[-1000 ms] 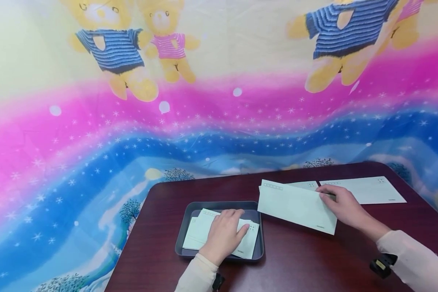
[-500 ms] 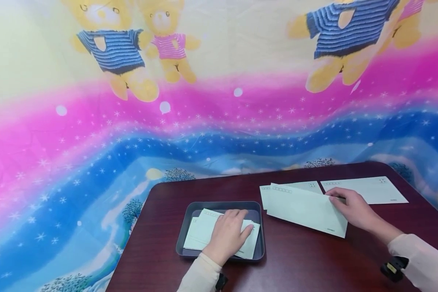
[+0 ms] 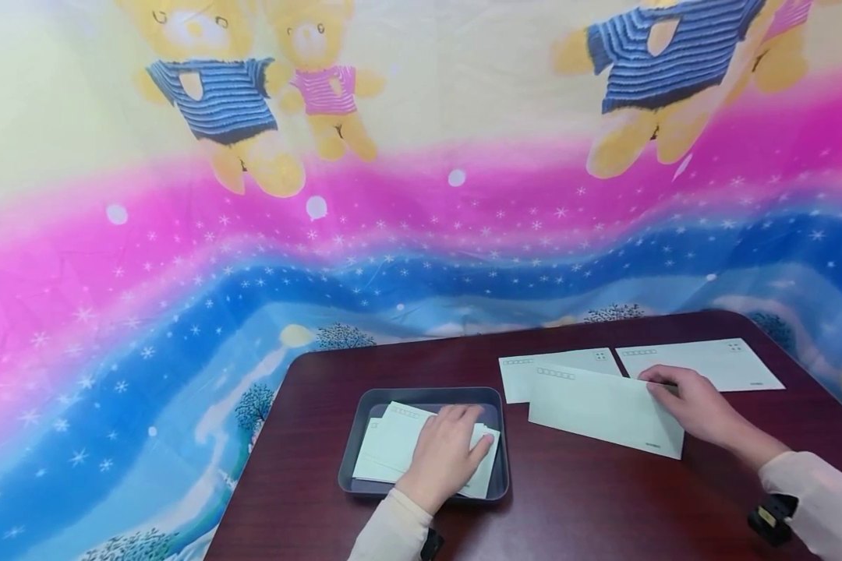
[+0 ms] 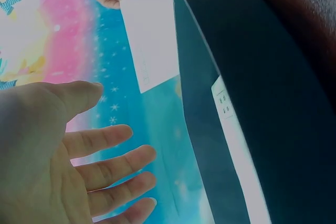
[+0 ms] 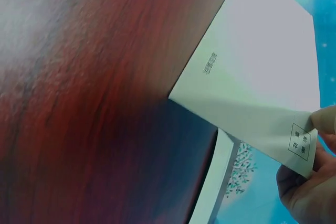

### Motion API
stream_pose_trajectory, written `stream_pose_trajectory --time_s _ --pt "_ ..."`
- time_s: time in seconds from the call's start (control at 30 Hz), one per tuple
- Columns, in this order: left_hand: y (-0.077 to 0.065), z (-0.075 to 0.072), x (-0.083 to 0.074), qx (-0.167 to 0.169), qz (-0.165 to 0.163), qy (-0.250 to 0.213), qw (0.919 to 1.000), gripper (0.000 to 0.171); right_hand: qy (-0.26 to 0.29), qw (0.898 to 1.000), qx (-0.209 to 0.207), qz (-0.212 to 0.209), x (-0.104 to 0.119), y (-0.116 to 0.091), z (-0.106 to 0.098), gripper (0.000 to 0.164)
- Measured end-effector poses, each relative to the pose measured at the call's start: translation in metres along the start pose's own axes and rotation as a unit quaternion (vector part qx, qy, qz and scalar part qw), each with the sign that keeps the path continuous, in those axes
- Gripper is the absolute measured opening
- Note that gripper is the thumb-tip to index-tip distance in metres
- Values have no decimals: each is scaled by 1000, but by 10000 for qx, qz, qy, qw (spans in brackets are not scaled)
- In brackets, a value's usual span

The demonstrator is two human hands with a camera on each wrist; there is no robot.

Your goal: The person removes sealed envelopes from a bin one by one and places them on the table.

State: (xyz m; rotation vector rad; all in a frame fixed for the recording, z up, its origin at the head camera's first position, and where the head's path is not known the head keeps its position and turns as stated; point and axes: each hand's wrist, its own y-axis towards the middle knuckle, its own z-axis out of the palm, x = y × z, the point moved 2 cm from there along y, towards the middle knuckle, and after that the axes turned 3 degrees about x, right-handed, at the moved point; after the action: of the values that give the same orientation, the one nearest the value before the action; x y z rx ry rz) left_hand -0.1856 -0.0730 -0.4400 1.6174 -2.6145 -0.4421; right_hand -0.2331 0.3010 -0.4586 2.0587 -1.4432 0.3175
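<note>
My right hand (image 3: 695, 401) pinches the upper right corner of a white envelope (image 3: 603, 409), which is raised and tilted above the table. The right wrist view shows the same envelope (image 5: 257, 56) between the thumb and curled fingers. Over the grey tray (image 3: 351, 460) at the left hovers my left hand (image 3: 445, 452), its fingers spread and relaxed with nothing held, as the left wrist view shows the hand (image 4: 100, 161) apart from the tray wall (image 4: 252, 77). Several envelopes (image 3: 386, 444) lie overlapping inside the tray, partly hidden by that hand.
Toward the table's back edge lie two flat envelopes side by side: a left envelope (image 3: 561, 362), partly covered by the held one, and a right envelope (image 3: 709, 366). The dark red table (image 3: 568, 514) ends before a printed cloth backdrop (image 3: 421, 195).
The right hand has carried its envelope to the right and slightly lower, uncovering more of the left back envelope. The left hand has shifted slightly right over the tray.
</note>
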Motion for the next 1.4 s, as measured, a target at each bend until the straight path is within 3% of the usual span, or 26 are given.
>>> stream_pose_trajectory --time_s 0.3,0.7,1.03,1.4 --pt "3 4 -11 -194 341 -18 9992 43 -169 9998 3 51 -10 -3 -1 20" --pt "6 2 -19 -130 378 96 9992 44 -311 9988 224 320 -13 1 -2 25" --pt "10 5 -24 50 399 252 9989 44 -647 9975 77 278 -30 -1 -4 26" --pt "7 10 -35 -224 739 374 9963 38 -797 9960 101 395 -51 -4 -3 26"
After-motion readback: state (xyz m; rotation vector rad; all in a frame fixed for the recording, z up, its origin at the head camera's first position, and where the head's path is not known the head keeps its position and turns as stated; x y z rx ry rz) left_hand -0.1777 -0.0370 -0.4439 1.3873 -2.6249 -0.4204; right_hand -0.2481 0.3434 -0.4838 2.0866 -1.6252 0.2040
